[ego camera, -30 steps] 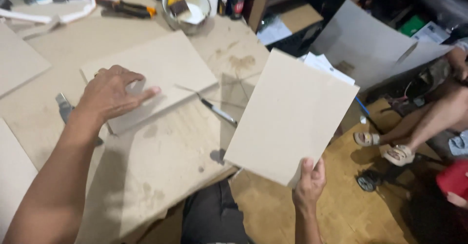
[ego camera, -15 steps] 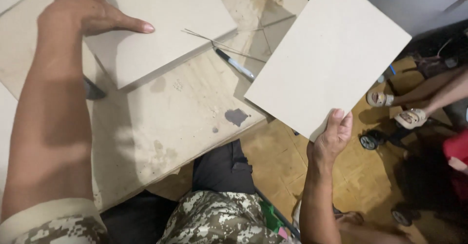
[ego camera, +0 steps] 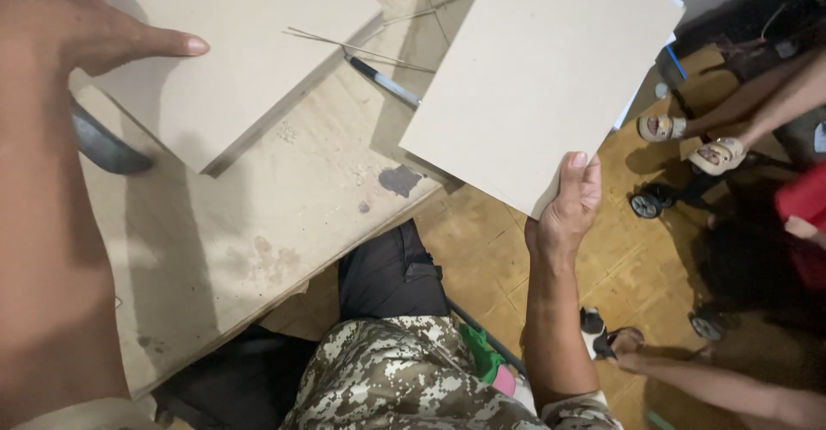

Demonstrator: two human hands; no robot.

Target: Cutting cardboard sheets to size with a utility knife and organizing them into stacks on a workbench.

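Board (ego camera: 542,77), a pale sheet pinched at its lower edge by the right hand (ego camera: 564,211) beyond the desk (ego camera: 258,224), could tip and drop, since the left hand (ego camera: 64,21) rests spread flat on another board (ego camera: 232,43).

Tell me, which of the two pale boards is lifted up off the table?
The board pinched at its bottom corner by the right hand, out over the floor. The other board lies flat on the worktable under the left hand.

Right hand (ego camera: 568,202) has carried its board (ego camera: 542,77) from centre-right to the upper right of frame. Left hand (ego camera: 77,17) and its panel (ego camera: 232,60) now sit upper left.
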